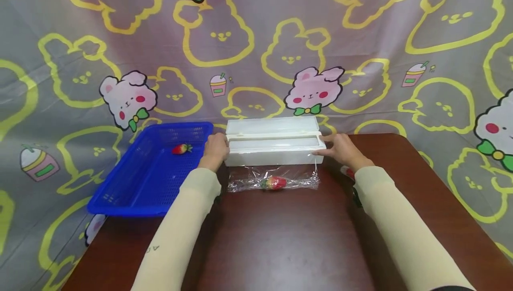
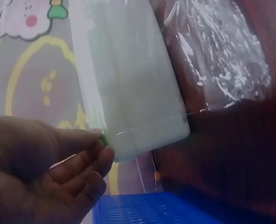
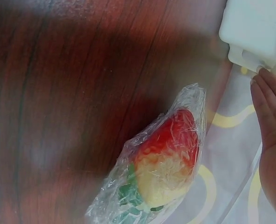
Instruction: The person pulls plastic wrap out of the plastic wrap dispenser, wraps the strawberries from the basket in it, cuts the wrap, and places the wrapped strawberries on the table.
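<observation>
One white cling film dispenser (image 1: 276, 158), lid (image 1: 272, 125) raised, held at both ends.
The left hand (image 1: 215, 148) pinches its left end; the right hand (image 1: 346, 149) grips the other between thumb and fingers. Left of the left hand, one blue basket (image 1: 128, 211) contains one bare strawberry (image 1: 182, 149); between and below both hands, one middle strawberry (image 1: 276, 182) lies at the film (image 1: 302, 176); one wrapped strawberry (image 3: 168, 154) lies near the right wrist.

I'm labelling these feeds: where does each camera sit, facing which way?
Head: worn on head, facing forward and down at white box and blue basket; left hand, right hand, sleeves show.
Left wrist: on that wrist, facing white box; left hand shows.
Right wrist: on that wrist, facing wrapped strawberry and table; right hand shows.
Head and left wrist share white box and blue basket.
</observation>
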Available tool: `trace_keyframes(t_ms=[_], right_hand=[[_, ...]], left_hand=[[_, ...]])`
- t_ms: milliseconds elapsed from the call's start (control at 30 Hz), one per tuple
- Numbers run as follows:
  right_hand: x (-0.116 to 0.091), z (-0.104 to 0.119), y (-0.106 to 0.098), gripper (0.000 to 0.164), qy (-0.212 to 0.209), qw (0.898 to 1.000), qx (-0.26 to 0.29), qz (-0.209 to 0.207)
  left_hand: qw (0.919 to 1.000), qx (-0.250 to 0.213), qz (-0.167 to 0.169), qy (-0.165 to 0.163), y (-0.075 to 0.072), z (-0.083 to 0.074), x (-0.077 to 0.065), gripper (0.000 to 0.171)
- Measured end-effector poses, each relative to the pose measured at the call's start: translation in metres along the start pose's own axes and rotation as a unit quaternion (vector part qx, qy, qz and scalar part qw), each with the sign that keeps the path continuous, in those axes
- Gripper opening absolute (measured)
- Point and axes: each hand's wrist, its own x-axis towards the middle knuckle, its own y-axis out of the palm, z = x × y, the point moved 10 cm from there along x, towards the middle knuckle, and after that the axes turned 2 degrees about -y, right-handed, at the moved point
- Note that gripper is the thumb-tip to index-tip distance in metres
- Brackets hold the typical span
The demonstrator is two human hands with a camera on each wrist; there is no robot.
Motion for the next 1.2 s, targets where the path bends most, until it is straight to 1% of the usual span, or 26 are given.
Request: trace_keyframes(t_ms=[67,167,200,267,333,433,633,833,967,1033,1100,1200], right_hand=[[0.0,-0.001,-0.002,0.073,-0.001,1.0,-0.001,-0.003],[0.0,-0.001,-0.002,0.074,-0.005,1.0,0.002,-0.001],[0.0,-0.002,-0.002,0.075,-0.004,1.0,0.003,0.0],[0.0,-0.004,-0.002,0.076,0.001,1.0,0.005,0.001],[-0.001,-0.007,-0.005,0.075,0.008,1.0,0.003,-0.005],[-0.001,-0.007,-0.007,0.075,0.005,1.0,0.004,-0.007],[0.001,-0.003,-0.001,0.076,-0.009,1.0,0.008,0.02],[0.003,-0.003,-0.004,0.072,0.0,1.0,0.004,0.027],[0.002,-0.004,-0.004,0.07,0.008,0.999,0.025,0.043],[0.001,-0.004,-0.003,0.069,0.013,0.997,0.044,0.054],[-0.002,-0.003,-0.004,0.068,0.02,0.996,0.062,0.066],[-0.006,0.0,-0.009,0.068,0.019,0.994,0.068,0.079]], left_hand=[[1.0,0.004,0.0,-0.007,-0.001,0.002,0.001,0.01],[0.9998,0.01,0.016,-0.008,-0.001,-0.001,-0.001,0.008],[0.9997,0.014,0.022,-0.005,-0.002,-0.003,-0.001,0.01],[0.9994,0.014,0.03,0.001,-0.004,-0.006,-0.003,0.019],[0.9994,0.008,0.031,0.015,-0.005,-0.009,-0.003,0.029],[0.9994,-0.004,0.021,0.027,-0.004,-0.009,-0.003,0.036],[0.9998,-0.008,0.0,0.017,-0.001,0.002,-0.003,0.035],[0.9995,-0.022,-0.001,0.022,-0.002,0.004,-0.006,0.04],[0.9995,-0.024,-0.005,0.02,-0.004,0.006,-0.007,0.037],[0.9995,-0.023,-0.003,0.019,-0.004,0.006,-0.006,0.035],[0.9996,-0.021,0.006,0.02,-0.003,0.005,-0.006,0.032],[0.9994,-0.018,0.017,0.023,-0.006,-0.001,-0.007,0.029]])
